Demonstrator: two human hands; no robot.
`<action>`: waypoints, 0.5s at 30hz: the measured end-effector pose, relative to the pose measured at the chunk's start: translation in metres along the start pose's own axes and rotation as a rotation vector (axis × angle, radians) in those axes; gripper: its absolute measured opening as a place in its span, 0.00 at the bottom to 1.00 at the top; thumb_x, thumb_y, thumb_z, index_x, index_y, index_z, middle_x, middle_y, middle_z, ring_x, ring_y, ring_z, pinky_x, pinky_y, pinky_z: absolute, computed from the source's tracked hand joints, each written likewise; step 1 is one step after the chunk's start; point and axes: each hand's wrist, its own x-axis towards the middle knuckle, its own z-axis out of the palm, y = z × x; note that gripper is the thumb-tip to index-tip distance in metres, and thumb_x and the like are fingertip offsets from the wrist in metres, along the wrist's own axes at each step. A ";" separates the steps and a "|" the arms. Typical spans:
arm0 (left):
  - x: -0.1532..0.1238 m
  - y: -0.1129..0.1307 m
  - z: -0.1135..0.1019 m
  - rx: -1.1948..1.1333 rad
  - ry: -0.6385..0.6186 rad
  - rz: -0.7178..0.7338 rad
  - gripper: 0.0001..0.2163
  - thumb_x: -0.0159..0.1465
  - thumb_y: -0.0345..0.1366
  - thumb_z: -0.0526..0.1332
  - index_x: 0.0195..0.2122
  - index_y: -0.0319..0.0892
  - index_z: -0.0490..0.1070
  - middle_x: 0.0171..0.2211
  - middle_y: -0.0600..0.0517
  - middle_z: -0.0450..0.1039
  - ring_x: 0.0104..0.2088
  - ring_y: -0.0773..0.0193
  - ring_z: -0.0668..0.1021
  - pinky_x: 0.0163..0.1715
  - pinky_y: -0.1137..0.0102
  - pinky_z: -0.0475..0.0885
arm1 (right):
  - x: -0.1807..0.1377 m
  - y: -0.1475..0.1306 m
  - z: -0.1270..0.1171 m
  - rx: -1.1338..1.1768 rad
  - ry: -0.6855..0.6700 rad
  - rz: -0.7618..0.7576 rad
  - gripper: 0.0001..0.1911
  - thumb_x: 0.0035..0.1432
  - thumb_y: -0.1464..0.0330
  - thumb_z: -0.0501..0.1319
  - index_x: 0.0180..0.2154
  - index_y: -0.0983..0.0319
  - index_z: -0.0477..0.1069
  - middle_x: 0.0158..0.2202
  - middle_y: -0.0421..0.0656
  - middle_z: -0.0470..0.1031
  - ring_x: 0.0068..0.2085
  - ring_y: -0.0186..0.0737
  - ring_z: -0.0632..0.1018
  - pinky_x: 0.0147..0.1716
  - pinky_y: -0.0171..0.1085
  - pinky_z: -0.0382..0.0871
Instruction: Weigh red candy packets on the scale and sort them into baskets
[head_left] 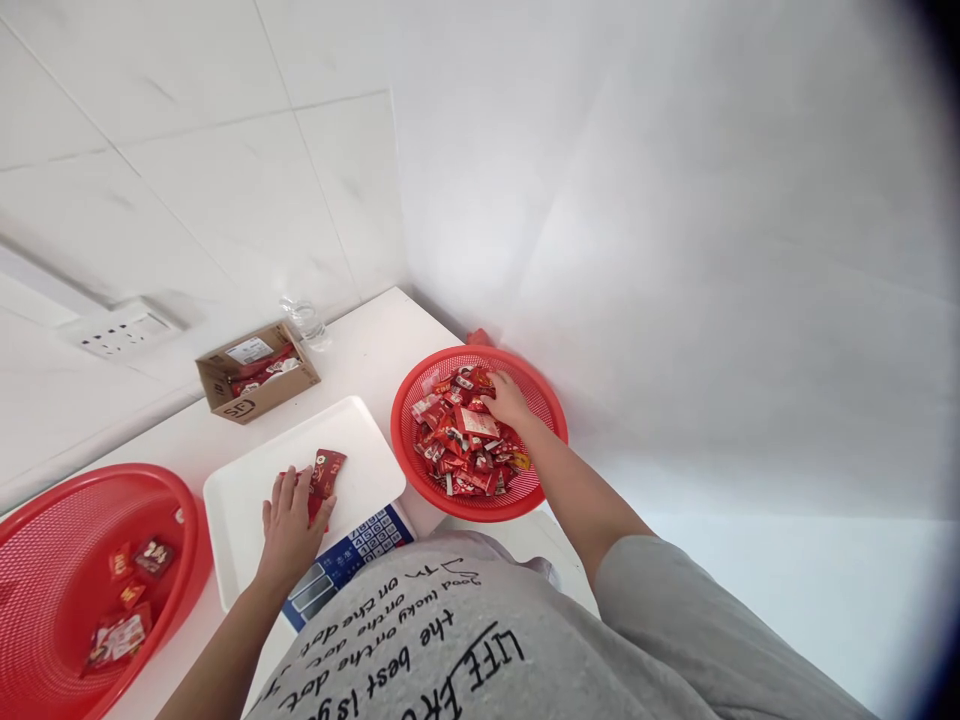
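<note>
My left hand [291, 520] lies over small red snack packets [325, 475] on the white tray [360, 425] of a digital scale. Its fingers are stretched out and the thumb stands apart; part of the packets is hidden under the palm. My right hand [510, 402] reaches into a round red mesh basket [551, 400]. There its fingers, spread and slightly bent, touch the heap of red wrapped packets [465, 435]. Their tips are partly lost among the wrappers, and no packet is lifted. Below the tray, the scale's blue keypad panel [352, 555] shows beside the shirt.
A larger red basket [184, 500] at the left holds several packets [120, 635]. Behind the scale stands an open cardboard box [262, 395] with red packets inside, next to a clear plastic object [306, 320]. Walls border the white table [375, 335]; a socket strip [124, 332] is at left.
</note>
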 end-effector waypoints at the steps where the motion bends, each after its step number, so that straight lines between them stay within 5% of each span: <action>1: 0.000 0.000 -0.001 0.003 0.003 -0.002 0.27 0.65 0.48 0.45 0.62 0.39 0.52 0.64 0.38 0.47 0.65 0.49 0.47 0.59 0.47 0.49 | 0.004 0.003 0.004 -0.016 0.003 0.006 0.29 0.53 0.70 0.58 0.58 0.60 0.59 0.61 0.48 0.56 0.61 0.45 0.59 0.59 0.42 0.53; 8: -0.005 -0.001 -0.002 0.007 0.013 -0.031 0.27 0.65 0.48 0.45 0.62 0.40 0.53 0.64 0.39 0.49 0.65 0.48 0.49 0.58 0.47 0.51 | 0.019 0.008 0.017 -0.060 0.034 0.075 0.29 0.54 0.70 0.57 0.59 0.61 0.56 0.56 0.51 0.59 0.54 0.48 0.67 0.53 0.42 0.61; 15: -0.007 -0.002 -0.001 -0.007 0.035 -0.036 0.26 0.64 0.46 0.47 0.62 0.40 0.54 0.64 0.39 0.49 0.64 0.48 0.50 0.58 0.46 0.51 | 0.013 0.007 0.003 -0.094 0.038 0.094 0.11 0.54 0.67 0.59 0.39 0.62 0.73 0.44 0.50 0.67 0.46 0.47 0.71 0.49 0.43 0.63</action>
